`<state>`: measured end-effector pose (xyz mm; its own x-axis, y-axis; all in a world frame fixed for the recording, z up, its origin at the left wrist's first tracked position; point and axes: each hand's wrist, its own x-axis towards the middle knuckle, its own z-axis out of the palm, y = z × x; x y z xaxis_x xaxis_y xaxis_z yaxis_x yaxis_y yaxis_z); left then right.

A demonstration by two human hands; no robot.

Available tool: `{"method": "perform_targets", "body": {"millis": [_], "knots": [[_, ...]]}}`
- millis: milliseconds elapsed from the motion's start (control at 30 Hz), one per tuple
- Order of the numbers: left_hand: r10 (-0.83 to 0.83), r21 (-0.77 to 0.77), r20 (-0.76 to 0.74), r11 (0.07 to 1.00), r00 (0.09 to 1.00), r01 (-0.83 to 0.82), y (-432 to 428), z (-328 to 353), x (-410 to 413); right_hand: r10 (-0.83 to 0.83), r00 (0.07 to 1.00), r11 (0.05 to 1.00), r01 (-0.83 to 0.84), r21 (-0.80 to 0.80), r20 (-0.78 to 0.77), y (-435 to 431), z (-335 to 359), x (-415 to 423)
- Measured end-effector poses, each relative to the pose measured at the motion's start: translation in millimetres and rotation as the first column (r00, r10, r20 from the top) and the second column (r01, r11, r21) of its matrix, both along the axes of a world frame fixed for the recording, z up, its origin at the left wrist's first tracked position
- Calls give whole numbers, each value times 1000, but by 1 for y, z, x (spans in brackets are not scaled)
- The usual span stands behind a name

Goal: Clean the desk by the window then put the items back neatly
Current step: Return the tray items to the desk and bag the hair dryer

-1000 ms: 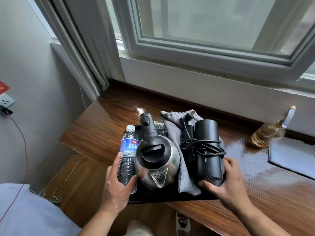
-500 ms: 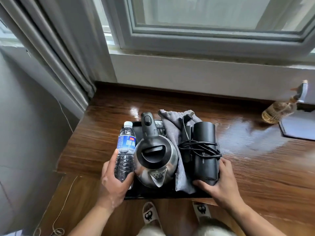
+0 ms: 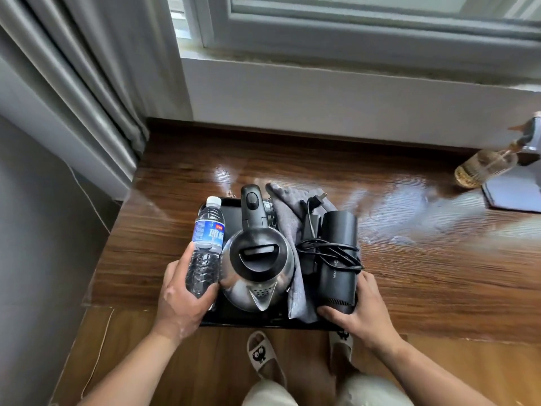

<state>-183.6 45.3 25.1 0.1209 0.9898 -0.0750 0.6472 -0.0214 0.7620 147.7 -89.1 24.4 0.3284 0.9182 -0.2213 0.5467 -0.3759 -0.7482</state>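
The spray bottle (image 3: 486,167) is blurred and cut off by the right edge.

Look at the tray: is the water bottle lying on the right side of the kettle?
No, the water bottle lies left of the kettle, under the left hand.

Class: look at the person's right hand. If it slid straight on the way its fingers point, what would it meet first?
The right hand points left along the tray's near edge. Already touching the hair dryer, it would probably meet the grey cloth next, then the kettle; depth is unclear.
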Motion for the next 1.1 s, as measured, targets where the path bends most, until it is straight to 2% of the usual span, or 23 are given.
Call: {"method": "perform_targets", "body": {"millis": [400, 1100], "knots": [[-4, -25, -17, 1000, 1000, 4, 36, -51, -26, 6, 999, 997, -2, -71, 53, 26, -35, -21], [-46, -94, -64, 995, 997, 40, 58, -66, -42, 34, 997, 984, -22, -179, 65, 46, -48, -30]]}}
